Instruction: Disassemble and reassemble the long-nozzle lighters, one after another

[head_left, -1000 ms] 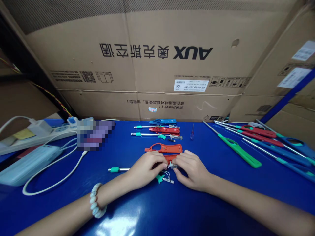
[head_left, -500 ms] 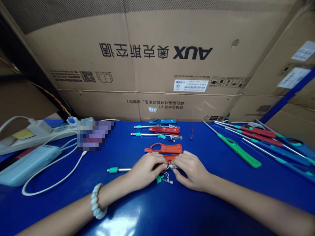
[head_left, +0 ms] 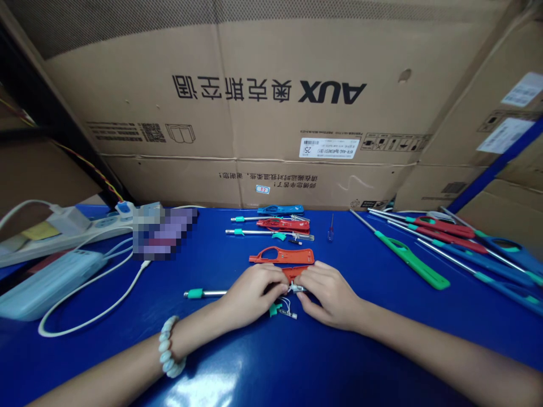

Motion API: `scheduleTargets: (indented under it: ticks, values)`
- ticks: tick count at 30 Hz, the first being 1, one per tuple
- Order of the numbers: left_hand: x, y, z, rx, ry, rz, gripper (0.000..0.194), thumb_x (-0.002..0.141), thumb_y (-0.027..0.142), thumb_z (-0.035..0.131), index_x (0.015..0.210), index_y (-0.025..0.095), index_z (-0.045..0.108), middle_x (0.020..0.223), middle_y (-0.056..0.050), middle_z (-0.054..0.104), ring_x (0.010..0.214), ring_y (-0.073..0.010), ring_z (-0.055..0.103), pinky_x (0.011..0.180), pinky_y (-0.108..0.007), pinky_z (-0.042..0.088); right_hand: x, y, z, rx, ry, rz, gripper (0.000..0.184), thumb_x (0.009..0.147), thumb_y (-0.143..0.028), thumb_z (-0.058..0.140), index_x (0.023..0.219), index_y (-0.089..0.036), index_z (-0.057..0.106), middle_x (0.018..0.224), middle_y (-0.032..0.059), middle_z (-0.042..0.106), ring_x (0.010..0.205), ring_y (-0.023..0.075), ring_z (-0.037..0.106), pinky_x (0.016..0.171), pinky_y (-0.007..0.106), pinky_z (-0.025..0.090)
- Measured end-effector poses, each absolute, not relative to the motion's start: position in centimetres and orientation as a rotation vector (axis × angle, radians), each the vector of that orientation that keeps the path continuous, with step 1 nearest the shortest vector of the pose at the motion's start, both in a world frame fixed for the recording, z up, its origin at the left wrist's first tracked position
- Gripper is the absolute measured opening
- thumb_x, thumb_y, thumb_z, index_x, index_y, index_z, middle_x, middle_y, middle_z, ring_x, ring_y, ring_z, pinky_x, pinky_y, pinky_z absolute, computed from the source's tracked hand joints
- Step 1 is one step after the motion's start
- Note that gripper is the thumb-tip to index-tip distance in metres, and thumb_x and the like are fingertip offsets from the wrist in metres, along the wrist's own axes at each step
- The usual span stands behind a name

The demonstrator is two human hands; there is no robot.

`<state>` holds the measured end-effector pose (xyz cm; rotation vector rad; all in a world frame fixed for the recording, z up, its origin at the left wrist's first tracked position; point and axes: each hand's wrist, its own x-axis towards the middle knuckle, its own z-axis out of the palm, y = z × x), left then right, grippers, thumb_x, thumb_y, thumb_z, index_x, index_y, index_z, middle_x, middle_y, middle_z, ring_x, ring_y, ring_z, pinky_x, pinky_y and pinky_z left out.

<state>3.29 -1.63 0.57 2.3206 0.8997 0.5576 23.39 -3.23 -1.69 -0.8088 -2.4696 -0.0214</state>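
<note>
My left hand [head_left: 254, 288] is closed in a pinch by a thin white wire [head_left: 290, 289]; its fingers partly hide what they grip. From under that hand a metal lighter tube [head_left: 214, 294] with a teal collar sticks out to the left. My right hand [head_left: 328, 291] pinches a small clear-and-metal lighter tank [head_left: 298, 288] with a white end. Both hands' fingers rest close to an orange lighter half-shell [head_left: 292, 273], partly covered. Another orange half-shell [head_left: 297, 256] lies just beyond. Below the fingertips are a teal trigger [head_left: 275, 309] and a wired igniter [head_left: 288, 313].
Farther back lie a red lighter shell [head_left: 292, 226], a blue shell [head_left: 282, 210] and a small screwdriver [head_left: 330, 230]. Several lighters, one of them green [head_left: 411, 260], are at right. A power bank [head_left: 53, 285], cable and power strip [head_left: 102, 226] occupy the left. Cardboard [head_left: 254, 130] stands behind.
Almost nothing differs. Both hands keep their pinch in the same place, with the right fingers shifted very slightly; the lighter parts on the table stay put.
</note>
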Motion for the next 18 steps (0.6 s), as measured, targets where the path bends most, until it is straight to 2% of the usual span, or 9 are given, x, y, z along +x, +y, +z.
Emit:
scheduleTargets:
  ticks: [18]
  values:
    - [3.17, -1.72, 0.42, 2.395, 0.893, 0.533, 0.021, 0.090, 0.014, 0.051, 0.071, 0.015, 0.061, 0.071, -0.002, 0.064, 0.071, -0.0161, 0.056, 0.068, -0.025, 0.041, 23.32, -3.30, -1.76, -0.765, -2.520, -0.081, 0.022, 0.092, -0.021, 0.037, 0.080, -0.016, 0.055, 0.070, 0.0054, 0.062, 0.062, 0.0174, 0.052, 0.061, 0.031, 0.036]
